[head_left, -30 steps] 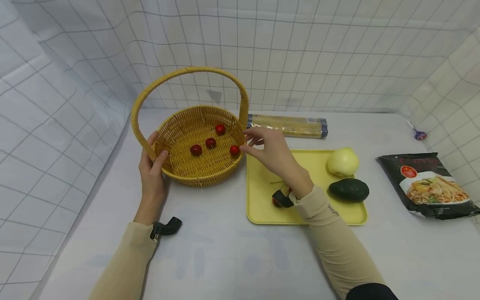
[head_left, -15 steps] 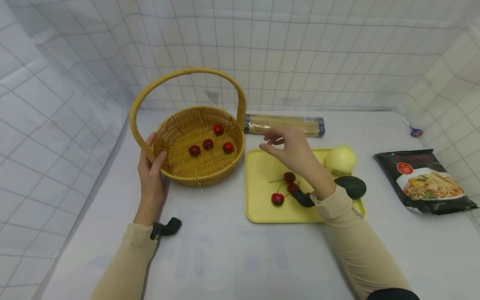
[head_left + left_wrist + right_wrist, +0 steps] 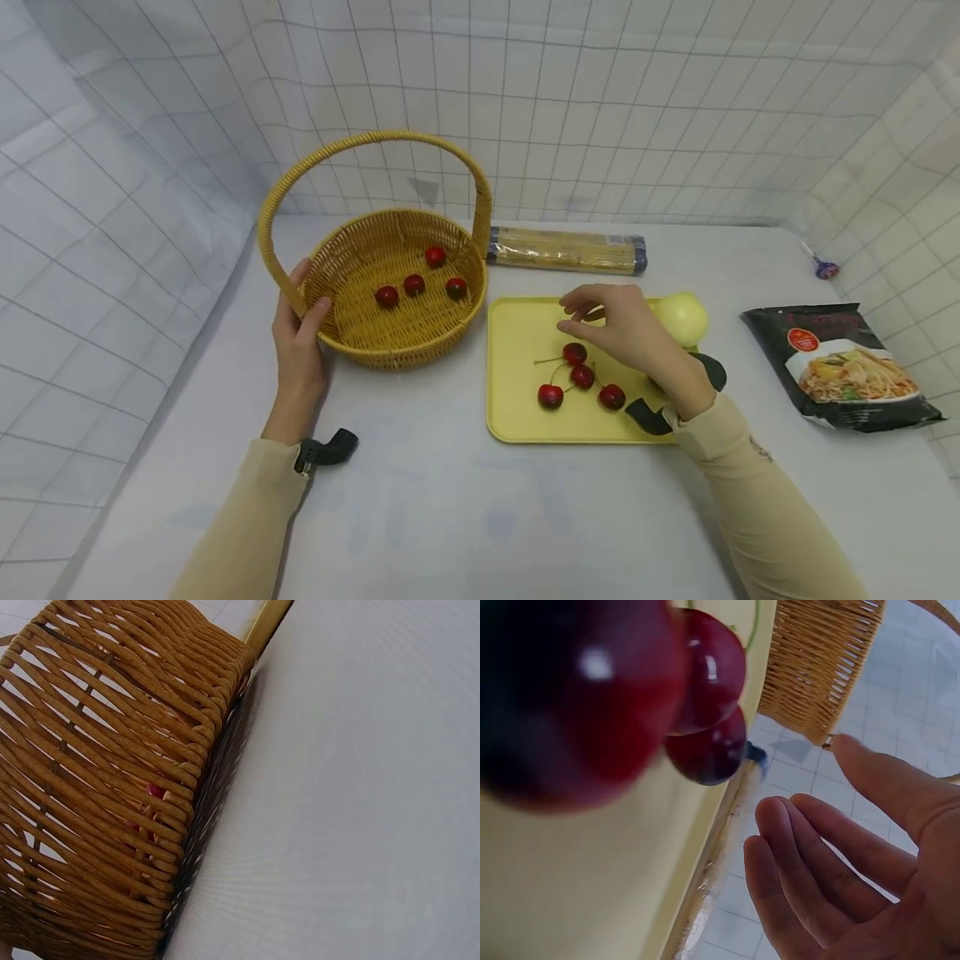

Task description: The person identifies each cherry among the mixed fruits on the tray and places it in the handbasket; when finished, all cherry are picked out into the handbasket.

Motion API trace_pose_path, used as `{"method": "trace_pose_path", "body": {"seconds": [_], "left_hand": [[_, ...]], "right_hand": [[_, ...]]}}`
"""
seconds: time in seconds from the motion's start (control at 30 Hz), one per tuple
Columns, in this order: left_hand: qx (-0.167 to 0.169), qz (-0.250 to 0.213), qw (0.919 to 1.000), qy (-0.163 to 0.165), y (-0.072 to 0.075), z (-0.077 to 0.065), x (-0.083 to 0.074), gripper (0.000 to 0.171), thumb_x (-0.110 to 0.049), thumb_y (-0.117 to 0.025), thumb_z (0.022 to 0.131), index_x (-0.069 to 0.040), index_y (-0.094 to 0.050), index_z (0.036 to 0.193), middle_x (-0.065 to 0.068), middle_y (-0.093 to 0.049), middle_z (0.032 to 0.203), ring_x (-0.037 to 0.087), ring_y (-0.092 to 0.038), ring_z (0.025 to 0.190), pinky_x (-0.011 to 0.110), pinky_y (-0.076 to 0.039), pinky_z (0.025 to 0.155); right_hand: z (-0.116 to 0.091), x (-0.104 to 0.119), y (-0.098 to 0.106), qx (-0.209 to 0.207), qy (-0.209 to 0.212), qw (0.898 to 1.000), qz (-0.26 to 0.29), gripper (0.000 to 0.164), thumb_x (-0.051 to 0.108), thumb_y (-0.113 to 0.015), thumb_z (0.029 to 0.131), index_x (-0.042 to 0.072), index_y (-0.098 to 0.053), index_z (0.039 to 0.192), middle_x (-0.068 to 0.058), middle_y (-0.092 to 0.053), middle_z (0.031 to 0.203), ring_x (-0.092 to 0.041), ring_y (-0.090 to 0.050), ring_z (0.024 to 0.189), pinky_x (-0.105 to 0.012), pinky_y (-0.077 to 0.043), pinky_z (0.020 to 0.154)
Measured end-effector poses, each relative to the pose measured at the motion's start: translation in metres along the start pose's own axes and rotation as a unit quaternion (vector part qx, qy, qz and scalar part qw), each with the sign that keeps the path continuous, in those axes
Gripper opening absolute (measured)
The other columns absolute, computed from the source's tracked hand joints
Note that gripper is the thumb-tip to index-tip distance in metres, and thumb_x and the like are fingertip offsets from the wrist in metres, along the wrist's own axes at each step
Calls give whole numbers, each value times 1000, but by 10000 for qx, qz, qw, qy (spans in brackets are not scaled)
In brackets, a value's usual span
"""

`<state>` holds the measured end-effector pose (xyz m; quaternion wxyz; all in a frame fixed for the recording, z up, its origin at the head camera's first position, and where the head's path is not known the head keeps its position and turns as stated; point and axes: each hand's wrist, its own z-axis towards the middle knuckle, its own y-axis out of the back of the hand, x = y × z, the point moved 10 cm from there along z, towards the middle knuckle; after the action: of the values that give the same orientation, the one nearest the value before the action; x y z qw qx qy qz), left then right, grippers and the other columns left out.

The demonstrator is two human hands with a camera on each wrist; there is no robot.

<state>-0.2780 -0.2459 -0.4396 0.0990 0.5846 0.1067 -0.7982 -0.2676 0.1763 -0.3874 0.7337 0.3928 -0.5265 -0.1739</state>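
My left hand (image 3: 298, 350) grips the left side of a yellow wicker basket (image 3: 397, 357), thumb over the rim by the handle's foot. Several red cherries (image 3: 414, 285) lie spread on the basket's floor. In the left wrist view the woven basket wall (image 3: 97, 772) fills the left half. My right hand (image 3: 626, 329) hovers over the yellow tray (image 3: 517, 417), fingers bent loosely, with nothing between thumb and fingers. Below it on the tray lies a cluster of cherries (image 3: 581, 377) with stems. The right wrist view shows dark red cherries (image 3: 709, 671) close up and the hand (image 3: 855, 862) with parted fingers.
A pale green, apple-like round fruit (image 3: 681, 318) and a dark green avocado (image 3: 711, 371) sit on the tray's right side, partly behind the right arm. A long golden packet (image 3: 566, 250) lies behind the tray. At right are a black noodle bag (image 3: 843, 367) and a lollipop (image 3: 825, 269).
My right hand has moved from the basket's right rim rightward over the tray, uncovering the cherries there. A cherry it was beside stays in the basket. The left hand keeps its grip.
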Motion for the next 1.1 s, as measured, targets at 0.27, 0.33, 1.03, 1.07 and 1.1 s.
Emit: {"method": "trace_pose_path", "body": {"seconds": [0.27,0.33,1.03,1.07,1.1], "left_hand": [[-57,-147,9999,-28,1,2,0,58,-16,-60,99,-23,-53,156,-4,-43,165,16,-34,153,33,-22,123],[-60,-148,9999,-29,1,2,0,58,-16,-60,99,-23,-53,156,-4,-43,165,17,-35,153,33,-22,123],[3,-42,10000,-38,2,2,-1,58,-15,-59,99,-22,-52,156,-3,-43,165,17,-34,153,33,-23,123],[12,-18,10000,-31,2,2,-2,58,-16,-58,99,-22,-52,157,-3,-43,165,17,-34,153,33,-23,123],[25,-2,10000,-30,2,2,-2,58,-16,-58,99,-22,-52,157,-3,-43,165,17,-34,154,33,-23,123]], "right_hand": [[-14,-22,-1,272,-373,9989,58,34,22,-83,93,3,-76,120,-11,-77,113,-22,-72,98,-43,-60,92],[-18,-27,-3,384,-492,9980,14,35,23,-83,94,3,-75,121,-11,-77,112,-23,-72,100,-44,-60,92],[-21,-27,-24,591,-468,9969,-230,30,19,-87,89,9,-79,117,-1,-78,99,-17,-71,93,-40,-61,86],[-21,-26,-25,591,-463,9970,-200,31,18,-87,89,9,-79,118,-1,-78,100,-17,-71,94,-41,-61,87],[-20,-25,-26,605,-460,9970,-173,32,18,-86,89,9,-79,119,-2,-78,101,-18,-71,95,-41,-61,88]]}}
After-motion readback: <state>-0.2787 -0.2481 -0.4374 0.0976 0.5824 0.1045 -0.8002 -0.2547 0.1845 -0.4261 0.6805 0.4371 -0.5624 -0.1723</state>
